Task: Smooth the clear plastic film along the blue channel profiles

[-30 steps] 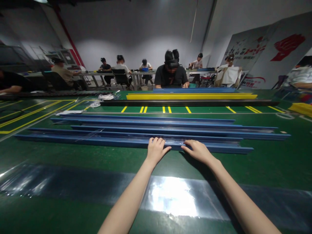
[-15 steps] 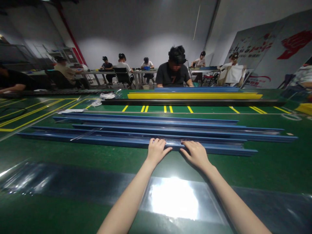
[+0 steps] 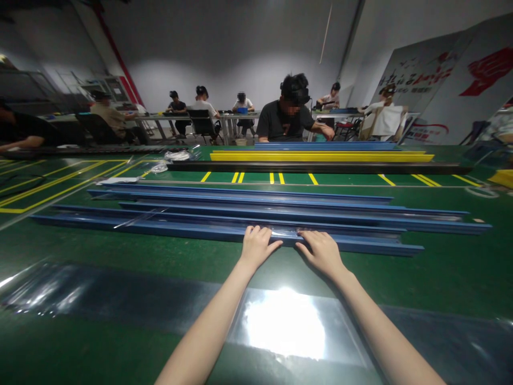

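A long blue channel profile (image 3: 160,230) lies crosswise on the green table, its open side up. Near its middle, my left hand (image 3: 257,246) grips the near wall, fingers curled over the edge and thumb along the front. A short way to the right, my right hand (image 3: 320,250) holds the same wall in the same manner; the fingertips of both are partly hidden inside the channel. Just beyond lie more blue profiles (image 3: 340,215), roughly parallel. Closer to me, under my forearms, a long clear plastic sleeve (image 3: 132,299) is spread flat, with a bright glare on it.
Farther back are a black profile (image 3: 304,168), a yellow profile (image 3: 320,156) and another blue one. Crumpled clear plastic (image 3: 176,156) sits at back left. A co-worker (image 3: 284,117) sits across the green table (image 3: 192,256); several people work at tables behind.
My hands and the blue profile stay practically where they were. Across the table, the co-worker's arm has lifted and bent outward to the right.
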`<move>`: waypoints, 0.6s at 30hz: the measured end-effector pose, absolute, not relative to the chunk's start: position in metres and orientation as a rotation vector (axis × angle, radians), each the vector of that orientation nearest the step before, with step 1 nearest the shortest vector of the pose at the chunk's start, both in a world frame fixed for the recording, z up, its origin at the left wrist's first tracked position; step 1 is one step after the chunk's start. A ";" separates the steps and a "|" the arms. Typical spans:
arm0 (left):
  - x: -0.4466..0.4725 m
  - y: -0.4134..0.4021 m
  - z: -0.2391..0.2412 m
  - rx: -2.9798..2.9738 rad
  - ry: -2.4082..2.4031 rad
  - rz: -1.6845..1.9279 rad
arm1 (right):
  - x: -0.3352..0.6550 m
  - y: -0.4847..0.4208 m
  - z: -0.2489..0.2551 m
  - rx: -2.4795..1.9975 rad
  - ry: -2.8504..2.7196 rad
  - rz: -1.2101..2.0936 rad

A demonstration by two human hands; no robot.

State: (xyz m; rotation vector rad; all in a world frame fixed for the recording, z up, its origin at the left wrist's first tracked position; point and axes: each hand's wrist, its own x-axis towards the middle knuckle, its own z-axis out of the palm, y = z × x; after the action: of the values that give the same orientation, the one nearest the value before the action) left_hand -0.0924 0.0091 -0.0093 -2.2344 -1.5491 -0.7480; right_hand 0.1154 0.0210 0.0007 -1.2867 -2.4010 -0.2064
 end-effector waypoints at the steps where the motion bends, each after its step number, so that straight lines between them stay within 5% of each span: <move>1: -0.092 0.009 -0.009 -2.235 -1.550 -0.746 | 0.115 0.021 0.001 -1.288 -2.401 -0.207; 18: -0.092 0.008 -0.006 -2.235 -1.547 -0.704 | 0.114 0.019 0.002 -1.296 -2.393 -0.208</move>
State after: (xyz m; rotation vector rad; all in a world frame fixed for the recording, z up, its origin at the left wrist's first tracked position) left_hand -0.0923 0.0084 -0.0056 -2.2351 -1.5471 -0.7037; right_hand 0.1142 0.0193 0.0018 -1.2960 -2.3925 -0.2076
